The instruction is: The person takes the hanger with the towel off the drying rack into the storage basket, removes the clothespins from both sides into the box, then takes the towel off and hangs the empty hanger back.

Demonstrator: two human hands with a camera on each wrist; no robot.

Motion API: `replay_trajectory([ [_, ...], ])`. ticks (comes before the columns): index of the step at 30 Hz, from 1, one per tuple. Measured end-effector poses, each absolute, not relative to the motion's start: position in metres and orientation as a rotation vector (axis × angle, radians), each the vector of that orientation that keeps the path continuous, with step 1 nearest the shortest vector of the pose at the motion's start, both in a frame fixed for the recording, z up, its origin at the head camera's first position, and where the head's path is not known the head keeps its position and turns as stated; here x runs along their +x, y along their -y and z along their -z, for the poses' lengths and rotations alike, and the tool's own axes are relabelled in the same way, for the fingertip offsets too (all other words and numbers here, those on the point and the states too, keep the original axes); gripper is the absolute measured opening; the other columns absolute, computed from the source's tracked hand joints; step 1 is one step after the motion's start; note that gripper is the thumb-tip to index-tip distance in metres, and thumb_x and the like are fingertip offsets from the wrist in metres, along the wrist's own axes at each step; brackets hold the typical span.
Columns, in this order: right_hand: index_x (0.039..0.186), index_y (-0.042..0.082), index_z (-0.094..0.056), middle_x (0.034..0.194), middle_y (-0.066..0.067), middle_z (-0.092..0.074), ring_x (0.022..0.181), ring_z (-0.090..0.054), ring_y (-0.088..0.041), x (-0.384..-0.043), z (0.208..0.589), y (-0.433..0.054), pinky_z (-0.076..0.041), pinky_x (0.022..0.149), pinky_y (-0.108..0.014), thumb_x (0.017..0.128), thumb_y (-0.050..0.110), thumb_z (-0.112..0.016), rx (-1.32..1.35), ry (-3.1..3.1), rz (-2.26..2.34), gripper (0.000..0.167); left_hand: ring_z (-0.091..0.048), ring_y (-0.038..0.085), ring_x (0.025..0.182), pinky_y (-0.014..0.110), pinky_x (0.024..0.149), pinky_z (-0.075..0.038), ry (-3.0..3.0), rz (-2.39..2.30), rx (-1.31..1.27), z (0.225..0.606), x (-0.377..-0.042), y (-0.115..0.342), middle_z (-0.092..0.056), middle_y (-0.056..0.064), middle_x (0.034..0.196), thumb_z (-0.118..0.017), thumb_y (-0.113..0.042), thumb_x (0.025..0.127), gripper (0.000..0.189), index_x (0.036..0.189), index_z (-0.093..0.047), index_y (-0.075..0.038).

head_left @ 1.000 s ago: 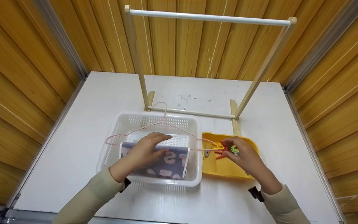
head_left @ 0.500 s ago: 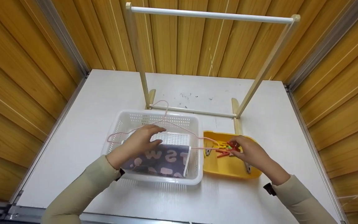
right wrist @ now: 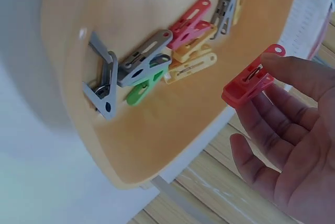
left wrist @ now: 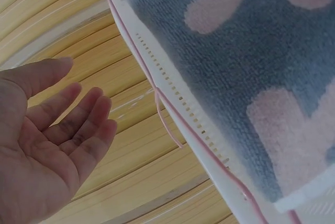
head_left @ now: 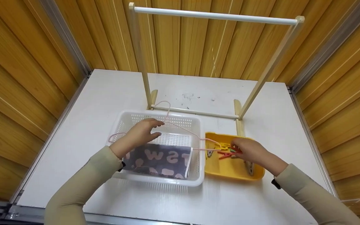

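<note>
Between thumb and fingers, my right hand pinches a red clothespin over the yellow bin. Several more clothespins lie in that bin, among them a green clothespin and a grey one. My left hand hovers over the white basket, thumb apart from loosely bent fingers, holding nothing. A dark towel with pink letters hangs folded over the lower bar of a pink hanger, whose right end reaches over the bin. My left forearm covers the towel's left side.
Behind the basket and bin stands a wooden rack with a white top rail and a lower crossbar. The rack's right foot ends right behind the bin. Wood-look panels enclose the white table.
My right hand has shifted right and slightly away from the hanger's end with the red clothespin in it. My left hand has drawn a little to the left and farther back.
</note>
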State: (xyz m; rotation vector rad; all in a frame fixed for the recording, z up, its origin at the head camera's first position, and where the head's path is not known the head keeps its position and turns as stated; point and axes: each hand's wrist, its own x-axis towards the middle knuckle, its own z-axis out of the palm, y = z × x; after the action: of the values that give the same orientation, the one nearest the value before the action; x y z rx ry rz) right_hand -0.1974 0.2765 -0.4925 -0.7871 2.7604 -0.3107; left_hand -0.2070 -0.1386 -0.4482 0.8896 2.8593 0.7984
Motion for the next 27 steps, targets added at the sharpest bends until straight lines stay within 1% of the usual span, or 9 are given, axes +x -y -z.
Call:
replay_trajectory([
  [1,0.106,0.003,-0.066,0.095,-0.01,-0.071,0.08,-0.061,-0.02,-0.199,0.493,-0.275,-0.056,0.075,-0.041,0.088,0.016,-0.081,-0.805,-2.755,0.297,0.027,-0.069,0.041,0.105,0.053,0.095,-0.056,-2.856,-0.797,0.885,0.449,-0.209,0.139,-0.072,0.027,0.115,-0.069,-0.003,0.092,0.035,0.125,-0.065,0.008],
  [4,0.102,0.003,-0.066,0.089,-0.008,-0.069,0.075,-0.058,-0.017,-0.202,0.495,-0.27,-0.054,0.072,-0.038,0.086,0.014,-0.081,-0.876,-2.74,0.249,0.024,-0.069,0.041,0.105,0.053,0.096,-0.055,-2.853,-0.77,0.876,0.45,-0.214,0.139,-0.072,0.026,0.115,-0.069,-0.003,0.092,0.035,0.125,-0.065,0.008],
  [8,0.099,0.004,-0.066,0.083,-0.005,-0.064,0.07,-0.049,-0.014,-0.207,0.498,-0.263,-0.047,0.065,-0.031,0.086,0.012,-0.081,-0.887,-2.708,0.207,0.022,-0.069,0.041,0.106,0.052,0.096,-0.056,-2.854,-0.737,0.867,0.45,-0.219,0.14,-0.072,0.025,0.116,-0.069,-0.004,0.092,0.035,0.125,-0.066,0.007],
  [10,0.098,0.005,-0.065,0.082,-0.005,-0.064,0.07,-0.047,-0.013,-0.209,0.5,-0.26,-0.045,0.064,-0.029,0.088,0.013,-0.08,-0.868,-2.682,0.212,0.02,-0.069,0.041,0.107,0.053,0.097,-0.055,-2.852,-0.744,0.85,0.45,-0.221,0.141,-0.072,0.026,0.116,-0.069,-0.004,0.092,0.035,0.125,-0.066,0.007],
  [16,0.097,0.005,-0.063,0.084,-0.007,-0.065,0.071,-0.049,-0.015,-0.215,0.509,-0.253,-0.048,0.067,-0.031,0.091,0.011,-0.076,-0.876,-2.64,0.242,0.016,-0.069,0.042,0.111,0.053,0.099,-0.055,-2.853,-0.74,0.802,0.449,-0.228,0.144,-0.072,0.026,0.12,-0.069,-0.004,0.093,0.035,0.126,-0.066,0.008],
  [23,0.095,0.003,-0.061,0.08,-0.007,-0.061,0.069,-0.048,-0.017,-0.218,0.519,-0.252,-0.049,0.067,-0.035,0.091,0.011,-0.077,-0.993,-2.688,0.162,0.018,-0.069,0.043,0.11,0.053,0.099,-0.055,-2.85,-0.712,0.758,0.448,-0.234,0.144,-0.071,0.028,0.12,-0.07,-0.005,0.093,0.036,0.126,-0.065,0.009],
  [27,0.094,0.004,-0.059,0.08,-0.007,-0.059,0.07,-0.047,-0.018,-0.219,0.522,-0.251,-0.049,0.068,-0.036,0.092,0.014,-0.076,-0.991,-2.676,0.17,0.02,-0.069,0.043,0.111,0.053,0.099,-0.055,-2.851,-0.705,0.719,0.448,-0.236,0.145,-0.071,0.028,0.121,-0.07,-0.007,0.093,0.038,0.127,-0.064,0.009],
])
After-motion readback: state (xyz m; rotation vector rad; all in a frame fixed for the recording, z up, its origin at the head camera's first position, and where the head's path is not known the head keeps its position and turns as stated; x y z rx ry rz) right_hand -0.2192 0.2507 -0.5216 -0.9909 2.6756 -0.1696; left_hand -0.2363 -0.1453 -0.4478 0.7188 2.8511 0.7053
